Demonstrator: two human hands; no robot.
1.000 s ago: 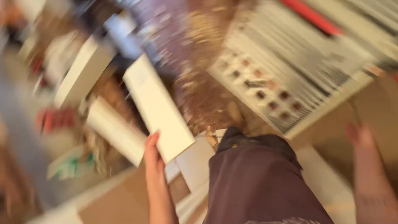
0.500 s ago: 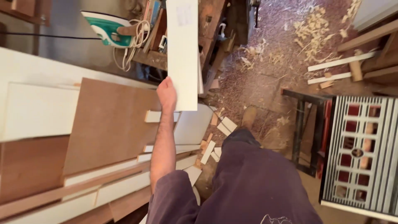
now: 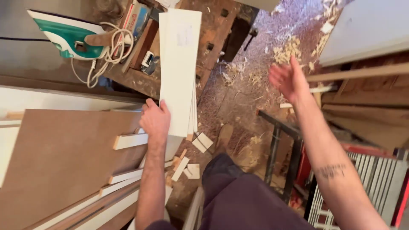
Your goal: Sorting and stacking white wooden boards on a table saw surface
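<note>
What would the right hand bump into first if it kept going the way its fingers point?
The right hand is open and points up and away, toward the wood shavings on the floor. Nothing else shows in that line, though depth is hard to judge; the white panel lies off to its right.

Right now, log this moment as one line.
left hand: grips white panels | right hand: open, empty | near: clothes iron

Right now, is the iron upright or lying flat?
Lying on its side: the iron rests on the workbench, green-and-white flank up, cord coiled beside it.
</note>
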